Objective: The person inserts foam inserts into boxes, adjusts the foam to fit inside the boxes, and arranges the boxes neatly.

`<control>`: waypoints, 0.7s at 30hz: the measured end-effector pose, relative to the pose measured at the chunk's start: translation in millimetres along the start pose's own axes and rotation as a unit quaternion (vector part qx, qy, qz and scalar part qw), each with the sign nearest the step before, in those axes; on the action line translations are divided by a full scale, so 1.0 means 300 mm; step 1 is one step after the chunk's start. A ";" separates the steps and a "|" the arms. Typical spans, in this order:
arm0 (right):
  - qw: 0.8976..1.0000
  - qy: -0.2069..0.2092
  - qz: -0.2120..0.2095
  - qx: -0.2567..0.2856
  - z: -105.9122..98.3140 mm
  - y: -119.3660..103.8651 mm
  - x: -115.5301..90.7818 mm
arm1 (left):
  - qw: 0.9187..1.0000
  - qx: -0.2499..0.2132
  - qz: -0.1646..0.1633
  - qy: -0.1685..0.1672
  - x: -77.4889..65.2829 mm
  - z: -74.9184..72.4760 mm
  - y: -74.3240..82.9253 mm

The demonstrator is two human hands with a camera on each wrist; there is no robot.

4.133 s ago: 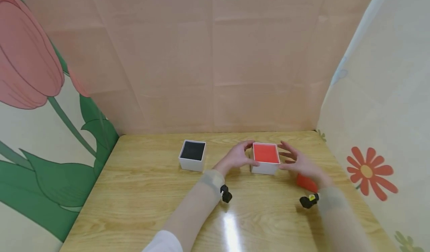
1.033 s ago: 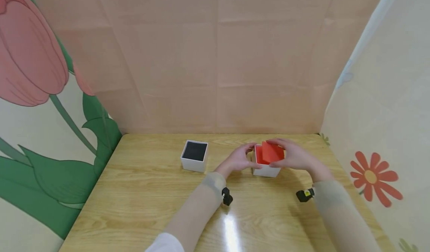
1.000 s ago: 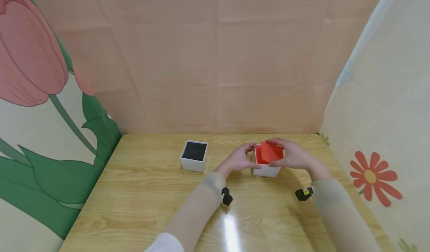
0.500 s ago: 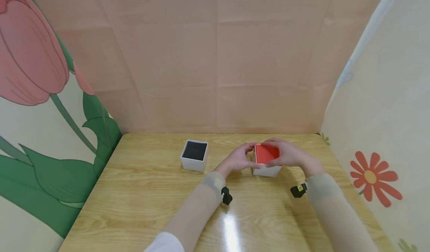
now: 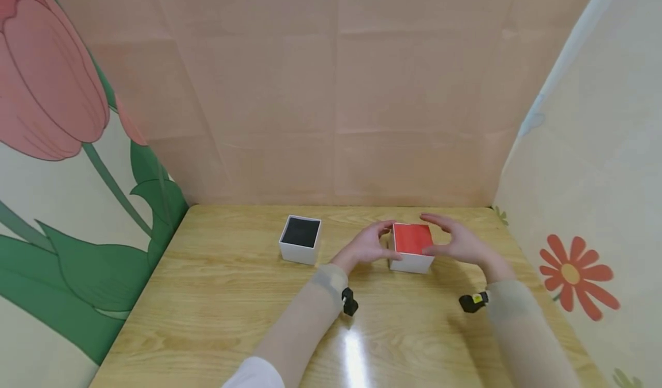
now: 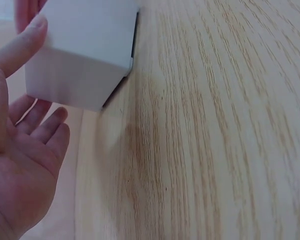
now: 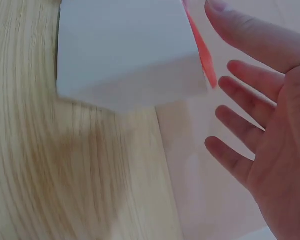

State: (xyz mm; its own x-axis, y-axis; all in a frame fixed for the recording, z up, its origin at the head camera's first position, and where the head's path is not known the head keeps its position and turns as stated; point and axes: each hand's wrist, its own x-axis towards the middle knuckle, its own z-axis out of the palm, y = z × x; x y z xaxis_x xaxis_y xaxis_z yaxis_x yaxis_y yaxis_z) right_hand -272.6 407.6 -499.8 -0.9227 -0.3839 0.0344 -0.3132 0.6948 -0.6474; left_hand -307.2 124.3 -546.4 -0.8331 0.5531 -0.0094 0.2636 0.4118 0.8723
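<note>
On the right half of the table stands a small white box [image 5: 411, 264], with a flat red square piece [image 5: 412, 238] over its top. My left hand [image 5: 365, 246] holds the box at its left side, thumb at the front and fingers at the back. The left wrist view shows the thumb lying against the white wall [image 6: 85, 35]. My right hand [image 5: 462, 244] is spread at the box's right side, thumb by the front right corner. From the right wrist, a red edge [image 7: 205, 55] sticks out a little past the rim, apart from the spread fingers.
A second white box [image 5: 298, 254] with a black top [image 5: 301, 232] stands to the left on the wooden table [image 5: 222, 296]. A pinkish cloth [image 5: 331, 118] hangs behind the table, and flower-printed sheets [image 5: 569, 146] flank both sides.
The right hand picked up the red piece from the table, brought it tilted over the box, laid it flat on top, then let go and drew back right. The left hand stayed at the box.
</note>
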 end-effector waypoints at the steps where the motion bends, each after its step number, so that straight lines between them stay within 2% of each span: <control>1: 1.000 0.005 0.000 -0.001 -0.007 0.007 -0.009 | 1.000 -0.002 0.000 0.000 0.002 0.001 -0.003; 9: 0.999 0.003 -0.016 -0.033 -0.015 0.041 -0.024 | 1.000 -0.005 -0.005 0.001 -0.003 -0.003 -0.006; 21: 0.997 0.003 0.004 -0.078 -0.015 -0.002 -0.013 | 1.000 -0.002 -0.005 -0.002 0.002 -0.007 -0.011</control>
State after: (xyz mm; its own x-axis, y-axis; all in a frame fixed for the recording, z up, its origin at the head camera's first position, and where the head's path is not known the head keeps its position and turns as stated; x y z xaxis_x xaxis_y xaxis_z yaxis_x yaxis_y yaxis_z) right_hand -269.7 411.6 -496.2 -0.9262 -0.3754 0.0351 -0.3374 0.7837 -0.5216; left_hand -309.5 121.6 -548.2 -0.8337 0.5519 -0.0190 0.2543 0.4142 0.8740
